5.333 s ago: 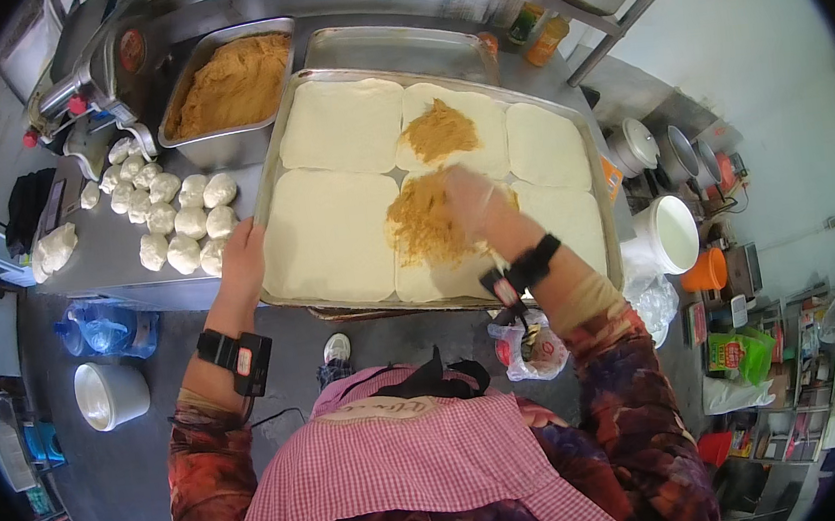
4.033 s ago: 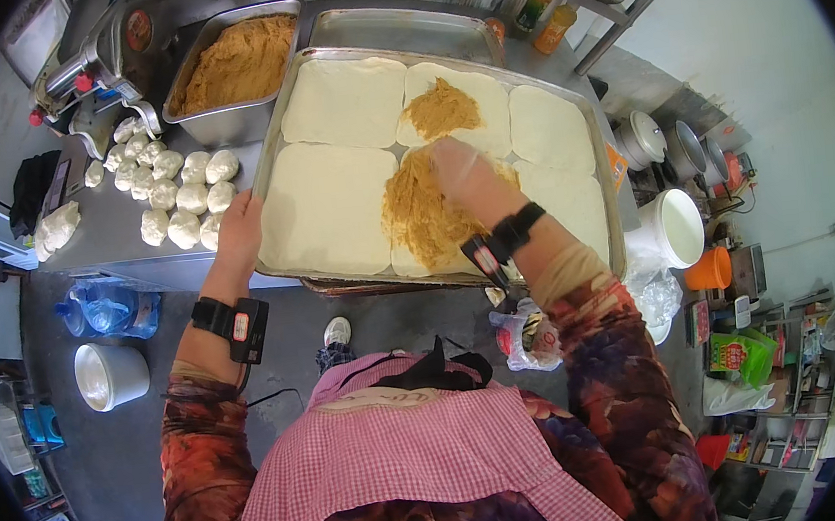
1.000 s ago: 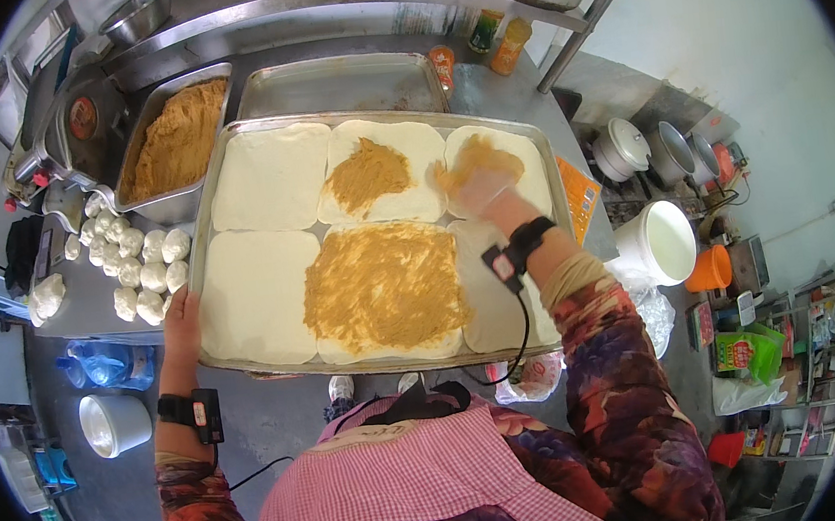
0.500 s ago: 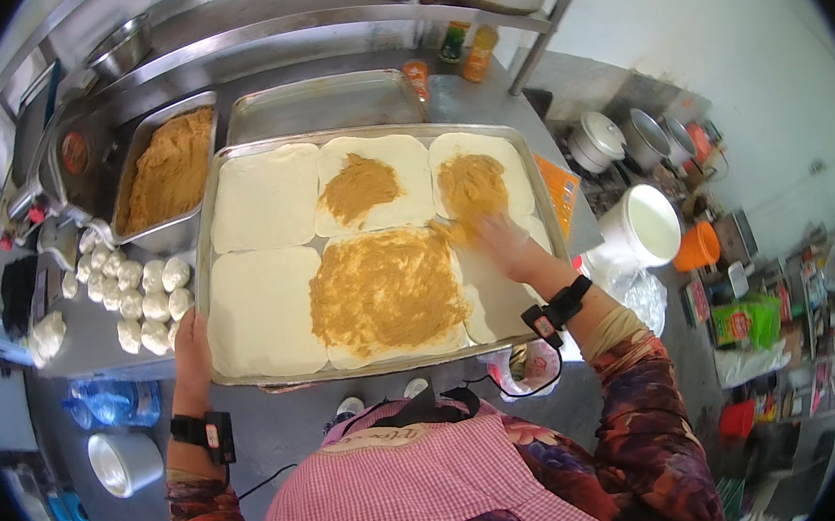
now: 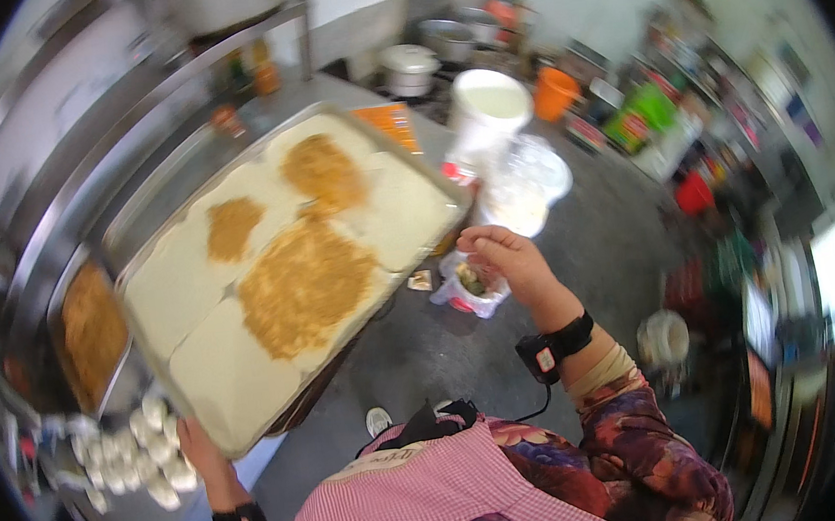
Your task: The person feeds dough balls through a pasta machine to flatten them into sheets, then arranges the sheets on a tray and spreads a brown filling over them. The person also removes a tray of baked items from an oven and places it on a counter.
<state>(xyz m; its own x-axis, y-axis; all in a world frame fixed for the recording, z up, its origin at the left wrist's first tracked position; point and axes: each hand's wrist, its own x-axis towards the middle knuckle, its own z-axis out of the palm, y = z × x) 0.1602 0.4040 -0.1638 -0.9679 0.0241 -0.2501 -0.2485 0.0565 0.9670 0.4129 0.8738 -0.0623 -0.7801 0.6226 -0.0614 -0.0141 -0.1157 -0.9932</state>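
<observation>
A large metal baking tray (image 5: 216,447) holds several flat, pale dough sheets (image 5: 209,373). Brown paste lies on three of them: a wide smeared patch (image 5: 302,290), a small mound (image 5: 232,228) and another mound (image 5: 321,172) at the far side. At the tray's near left corner, my left hand (image 5: 208,459) is closed on the rim, its fingers partly hidden. My right hand (image 5: 510,260) is off the tray to the right, over the floor near a bag-lined bin (image 5: 471,290). Its fingers are curled together in a pinch; motion blur hides what they hold, if anything.
Left of the tray are a metal pan of brown paste (image 5: 93,332) and several white dough balls (image 5: 135,453). An orange packet (image 5: 388,126) lies beyond the tray. White buckets (image 5: 489,103), an orange bucket (image 5: 554,93) and a lidded pot (image 5: 409,68) stand at the far right.
My right hand has left the paste on the far right dough sheet and moved right, off the tray. The view has swung right, so the tray appears tilted. My left hand stays at the rim.
</observation>
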